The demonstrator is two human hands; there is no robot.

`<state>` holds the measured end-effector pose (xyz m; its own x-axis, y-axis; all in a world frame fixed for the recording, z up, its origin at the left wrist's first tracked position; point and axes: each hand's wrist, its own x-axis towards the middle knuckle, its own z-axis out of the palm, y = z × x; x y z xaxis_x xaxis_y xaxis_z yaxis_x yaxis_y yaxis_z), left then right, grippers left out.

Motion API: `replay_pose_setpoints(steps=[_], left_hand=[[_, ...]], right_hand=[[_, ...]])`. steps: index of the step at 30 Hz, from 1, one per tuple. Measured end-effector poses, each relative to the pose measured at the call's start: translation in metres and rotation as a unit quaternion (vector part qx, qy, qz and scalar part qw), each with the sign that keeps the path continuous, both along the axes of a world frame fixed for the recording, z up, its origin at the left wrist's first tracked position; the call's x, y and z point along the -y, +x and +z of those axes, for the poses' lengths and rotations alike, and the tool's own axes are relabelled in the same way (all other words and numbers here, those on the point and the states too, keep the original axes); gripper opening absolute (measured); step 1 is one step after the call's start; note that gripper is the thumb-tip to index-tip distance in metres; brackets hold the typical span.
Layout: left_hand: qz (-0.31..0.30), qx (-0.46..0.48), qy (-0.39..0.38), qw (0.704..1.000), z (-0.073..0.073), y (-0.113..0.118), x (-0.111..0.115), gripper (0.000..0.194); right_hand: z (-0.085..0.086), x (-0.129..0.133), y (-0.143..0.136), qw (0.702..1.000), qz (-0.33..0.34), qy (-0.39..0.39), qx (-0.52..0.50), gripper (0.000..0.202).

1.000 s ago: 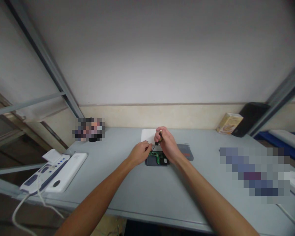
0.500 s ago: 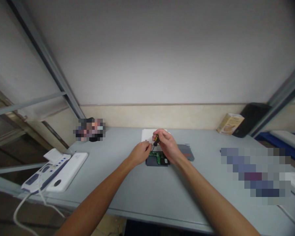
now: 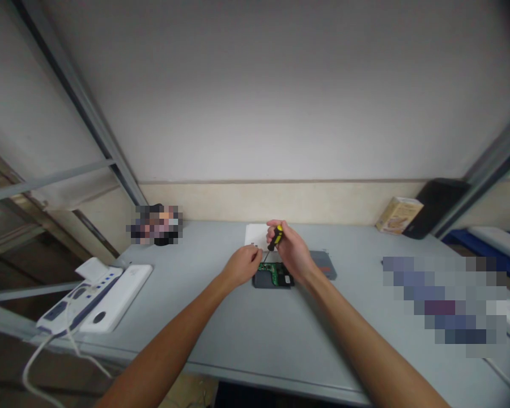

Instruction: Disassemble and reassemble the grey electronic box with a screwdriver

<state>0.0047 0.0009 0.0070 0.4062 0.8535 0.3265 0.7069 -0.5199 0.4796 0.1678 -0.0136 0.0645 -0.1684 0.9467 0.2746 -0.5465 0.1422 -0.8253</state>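
My right hand (image 3: 296, 249) is wrapped round a black and yellow screwdriver (image 3: 275, 239), whose handle leans to the right. Its thin shaft slopes down to the upper left part of a green circuit board (image 3: 275, 274). The board sits in an opened dark grey device case (image 3: 262, 280) lying flat on the table. Beside the case's upper left corner, my left hand (image 3: 241, 265) has its fingers pinched together; whatever they grip is hidden or too small to name. A flat grey cover (image 3: 324, 265) lies partly behind my right wrist.
White paper (image 3: 254, 232) with small dark bits lies behind the hands. On the grey table (image 3: 238, 334), a power strip (image 3: 83, 294) and a white flat device (image 3: 119, 297) are at the left. A yellowish box (image 3: 399, 215) and black case (image 3: 436, 207) stand back right.
The screwdriver handle has tipped up and to the right, and my right fingers have shifted around it. My left hand is almost still.
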Motion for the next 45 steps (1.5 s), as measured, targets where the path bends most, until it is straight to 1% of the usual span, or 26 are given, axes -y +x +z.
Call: replay_pose_setpoints(steps=[2,4,8,11,15,19,21,26,29,31,36,38,40,42,45], left_hand=[[-0.003,0.005,-0.003,1.000,-0.0002,-0.0003,-0.0005,0.042],[-0.002,0.008,-0.008,1.000,-0.0005,-0.0005,-0.0010,0.042],[0.005,0.010,-0.023,1.000,-0.0018,-0.0003,-0.0019,0.041],[0.005,0.011,-0.020,1.000,-0.0028,0.0002,-0.0022,0.042],[-0.003,0.011,-0.011,1.000,-0.0022,0.0005,-0.0016,0.042],[-0.007,0.019,-0.021,1.000,0.0000,0.0006,-0.0010,0.041],[-0.011,0.024,-0.029,0.999,0.0007,0.0003,-0.0010,0.041],[-0.018,0.045,-0.032,0.998,-0.0005,-0.0003,-0.0011,0.038],[-0.014,0.053,-0.027,0.998,-0.0017,0.0001,-0.0008,0.038],[-0.008,0.052,-0.022,0.998,-0.0018,0.0006,-0.0005,0.039],[-0.009,0.047,-0.019,0.999,0.0001,0.0011,0.0007,0.039],[-0.013,0.050,-0.020,0.998,0.0005,0.0008,0.0010,0.038],[-0.010,0.053,-0.025,0.998,0.0004,0.0005,0.0011,0.036],[-0.004,0.049,-0.029,0.998,-0.0001,0.0004,0.0009,0.035],[-0.002,0.034,-0.020,0.999,-0.0007,0.0007,0.0003,0.039]], right_hand=[[-0.0008,0.0005,0.0017,1.000,-0.006,0.008,0.021,0.027],[-0.0019,0.0018,0.0025,0.999,-0.003,0.021,0.046,0.025],[-0.0020,0.0049,-0.0003,0.998,0.011,0.036,0.054,0.032],[-0.0008,0.0050,-0.0037,0.998,0.001,0.039,0.048,0.035],[-0.0005,0.0019,-0.0035,0.999,-0.004,0.021,0.027,0.040],[-0.0028,0.0010,-0.0007,0.996,-0.016,0.031,0.078,0.030],[-0.0044,0.0018,-0.0006,0.995,-0.019,0.040,0.085,0.029],[-0.0059,0.0035,-0.0037,0.995,-0.016,0.047,0.084,0.036],[-0.0031,0.0037,-0.0040,0.998,0.006,0.032,0.045,0.045],[-0.0013,0.0036,-0.0027,0.999,0.018,0.022,0.028,0.042],[-0.0018,0.0044,0.0014,0.996,0.006,0.034,0.077,0.029],[-0.0025,0.0054,0.0013,0.996,0.009,0.040,0.076,0.027],[-0.0026,0.0060,-0.0001,0.997,0.010,0.042,0.068,0.030],[-0.0017,0.0059,-0.0019,0.997,-0.005,0.037,0.073,0.033],[0.0009,0.0046,-0.0030,0.997,-0.020,0.019,0.068,0.041]])
